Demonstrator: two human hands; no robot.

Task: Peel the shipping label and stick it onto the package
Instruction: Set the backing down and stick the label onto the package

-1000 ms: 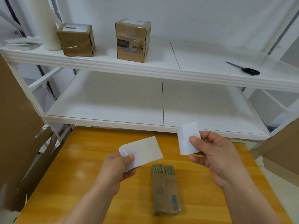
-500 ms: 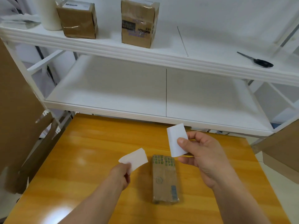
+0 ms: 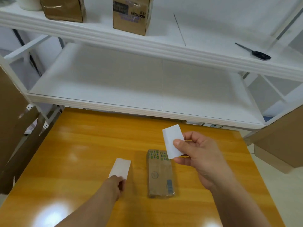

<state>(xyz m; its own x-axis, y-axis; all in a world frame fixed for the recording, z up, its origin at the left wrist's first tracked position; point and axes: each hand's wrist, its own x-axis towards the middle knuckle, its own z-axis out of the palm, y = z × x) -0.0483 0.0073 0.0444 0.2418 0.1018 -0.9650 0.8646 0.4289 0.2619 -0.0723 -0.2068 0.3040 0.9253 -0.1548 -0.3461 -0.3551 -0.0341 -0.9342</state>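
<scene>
A flat brown package [image 3: 159,174] with green print and a barcode lies on the orange wooden table [image 3: 82,145]. My right hand [image 3: 201,158] pinches a small white label [image 3: 173,140] with rounded corners between thumb and fingers. The label is held upright just above the package's far end. My left hand [image 3: 114,185] grips the near edge of a second white sheet [image 3: 120,167], low over the table and left of the package. I cannot tell whether that sheet touches the table.
White shelving [image 3: 114,82] stands behind the table. Two cardboard boxes [image 3: 131,13] and black scissors [image 3: 257,53] sit on its upper shelf. Flattened cardboard leans at the left [image 3: 13,128], and more cardboard is at the right [image 3: 278,140].
My left hand has brought its white sheet down from chest height toward the table, left of the package. My right hand has carried the label a little lower, over the package's far end.
</scene>
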